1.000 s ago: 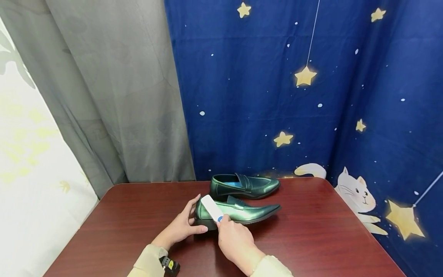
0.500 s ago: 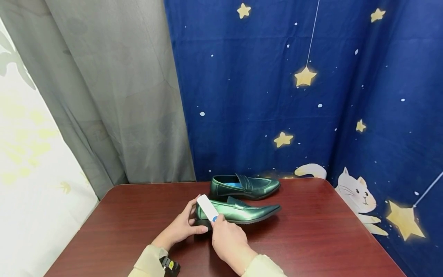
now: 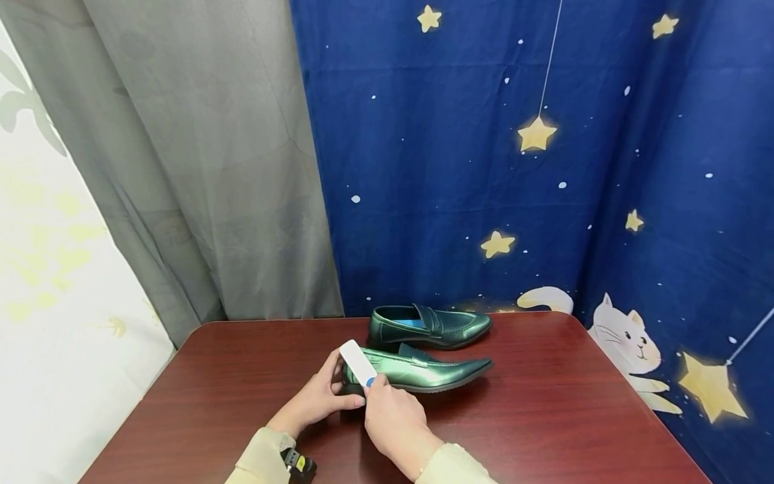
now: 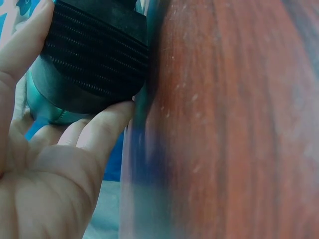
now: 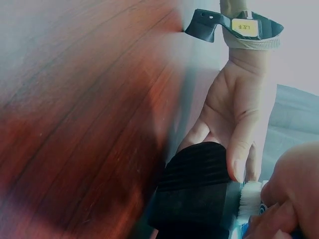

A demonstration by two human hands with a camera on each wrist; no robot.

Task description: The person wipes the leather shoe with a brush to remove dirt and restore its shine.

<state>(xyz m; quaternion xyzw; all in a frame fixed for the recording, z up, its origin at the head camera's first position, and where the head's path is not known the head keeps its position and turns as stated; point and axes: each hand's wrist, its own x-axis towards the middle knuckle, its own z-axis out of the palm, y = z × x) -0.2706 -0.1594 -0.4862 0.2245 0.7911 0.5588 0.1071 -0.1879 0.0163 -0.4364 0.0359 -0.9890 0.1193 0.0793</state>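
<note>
A shiny green loafer (image 3: 423,373) points its toe to the right over the table. My left hand (image 3: 314,401) grips its heel end, thumb on the near side and fingers behind. The ridged underside of the heel (image 4: 94,59) shows in the left wrist view, so the shoe is tilted. In my right hand (image 3: 396,420) is a white shoe brush (image 3: 358,363) with a blue spot. Its white bristles (image 5: 249,201) touch the shoe's side near the heel in the right wrist view. Most of the brush's grip is hidden by my fingers.
The matching dark green loafer (image 3: 453,329) stands upright just behind, near the back edge of the reddish-brown table (image 3: 544,430). Grey (image 3: 242,202) and starry blue curtains (image 3: 459,154) hang behind the table. A black wrist strap (image 3: 298,464) sits on my left wrist.
My right hand has slid the brush leftward along the shoe's side toward the heel. The left hand and both loafers have stayed in place.
</note>
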